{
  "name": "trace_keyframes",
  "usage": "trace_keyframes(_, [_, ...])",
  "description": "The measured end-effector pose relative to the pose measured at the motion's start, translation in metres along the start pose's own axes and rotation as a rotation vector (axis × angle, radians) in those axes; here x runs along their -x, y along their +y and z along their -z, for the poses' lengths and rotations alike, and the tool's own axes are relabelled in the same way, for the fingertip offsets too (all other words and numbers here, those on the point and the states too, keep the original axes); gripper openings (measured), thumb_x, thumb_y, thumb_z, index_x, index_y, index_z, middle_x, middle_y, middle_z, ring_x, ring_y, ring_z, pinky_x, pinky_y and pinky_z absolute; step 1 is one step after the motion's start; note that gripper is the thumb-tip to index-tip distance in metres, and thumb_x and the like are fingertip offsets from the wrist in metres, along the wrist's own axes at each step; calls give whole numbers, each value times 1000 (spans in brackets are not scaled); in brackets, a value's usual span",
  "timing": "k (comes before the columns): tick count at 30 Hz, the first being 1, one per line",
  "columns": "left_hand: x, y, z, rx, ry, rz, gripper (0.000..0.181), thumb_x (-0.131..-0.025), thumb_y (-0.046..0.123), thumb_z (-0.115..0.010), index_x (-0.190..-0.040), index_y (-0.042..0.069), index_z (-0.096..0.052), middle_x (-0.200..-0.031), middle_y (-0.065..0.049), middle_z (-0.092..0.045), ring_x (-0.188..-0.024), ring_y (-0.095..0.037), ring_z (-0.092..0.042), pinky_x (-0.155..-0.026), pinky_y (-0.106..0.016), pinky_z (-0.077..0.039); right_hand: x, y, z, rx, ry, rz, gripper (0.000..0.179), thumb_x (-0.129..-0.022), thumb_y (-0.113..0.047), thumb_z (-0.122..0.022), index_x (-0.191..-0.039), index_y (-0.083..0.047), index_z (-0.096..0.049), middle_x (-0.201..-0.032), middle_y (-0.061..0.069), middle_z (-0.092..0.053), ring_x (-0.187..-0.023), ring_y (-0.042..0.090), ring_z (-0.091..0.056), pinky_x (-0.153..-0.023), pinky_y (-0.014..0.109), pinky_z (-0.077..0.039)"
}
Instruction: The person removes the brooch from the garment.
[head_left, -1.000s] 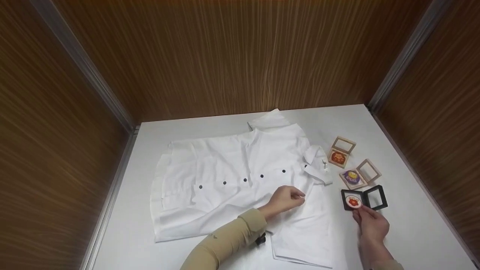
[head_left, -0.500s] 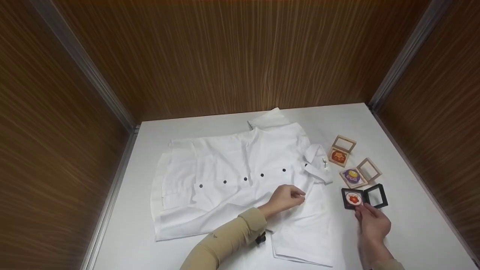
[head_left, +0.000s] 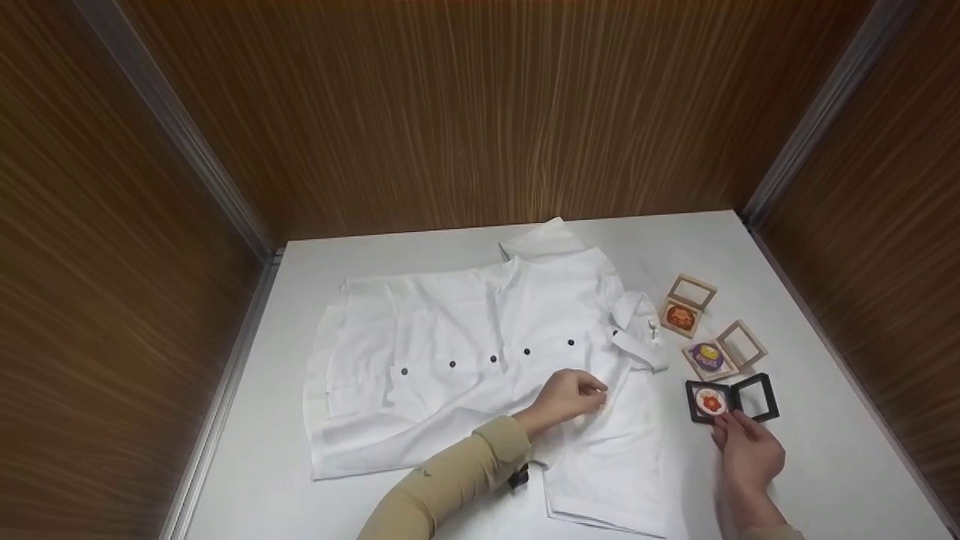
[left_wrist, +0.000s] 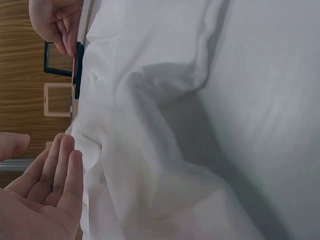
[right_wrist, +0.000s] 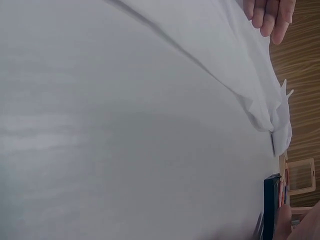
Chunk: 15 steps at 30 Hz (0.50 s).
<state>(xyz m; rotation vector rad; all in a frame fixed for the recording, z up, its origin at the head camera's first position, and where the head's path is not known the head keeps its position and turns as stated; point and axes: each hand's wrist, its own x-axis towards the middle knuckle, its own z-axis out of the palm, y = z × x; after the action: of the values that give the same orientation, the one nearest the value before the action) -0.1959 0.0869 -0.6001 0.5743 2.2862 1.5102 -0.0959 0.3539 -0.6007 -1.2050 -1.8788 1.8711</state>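
Note:
A white shirt (head_left: pixel 442 322) with dark buttons lies spread on the table. My left hand (head_left: pixel 571 396) is over the shirt with its fingers loosely bent, and the left wrist view shows nothing between its thumb and fingers (left_wrist: pixel 64 172). At the right, my right hand (head_left: pixel 750 450) pinches the lower edge of a round white badge (head_left: pixel 711 401) with a red flower. That badge lies in the left half of an opened black display case (head_left: pixel 754 396). The fingertips partly cover the case's front edge.
Two opened wooden cases stand behind the black one. The nearer case (head_left: pixel 741 343) holds a purple and yellow badge (head_left: pixel 706 357); the farther case (head_left: pixel 694 292) holds an orange one (head_left: pixel 681 316). Brown wood-grain panels (head_left: pixel 480 112) border the white table (head_left: pixel 247 450).
The round badge has shifted slightly up and now lies flatter inside the black case. My right hand has moved a little to the right. The left hand stays nearly still.

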Motion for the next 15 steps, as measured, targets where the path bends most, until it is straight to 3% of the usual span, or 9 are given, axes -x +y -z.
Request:
trace_keyframes(8, [-1,-3,7,-19,32,2,19,-93,9,-74,-109,0,-81,-96,-12,-83,-73,5,-68,-66,-7,-52,1,0,-3,8,-27,81,44,-108,-3,-52,-148,14,-49,-66,-28,-65,-69,-14,-67,-75,9,-60])
trace_keyframes(15, [0,-5,11,-1,65,8,18,-91,8,-75,-106,0,-82,-94,-13,-83,-73,2,-69,-66,-8,-51,1,-5,-12,69,-72,104,46,-108,-9,-54,-147,14,-50,-72,-29,-62,-75,-15,-63,-78,6,-57])
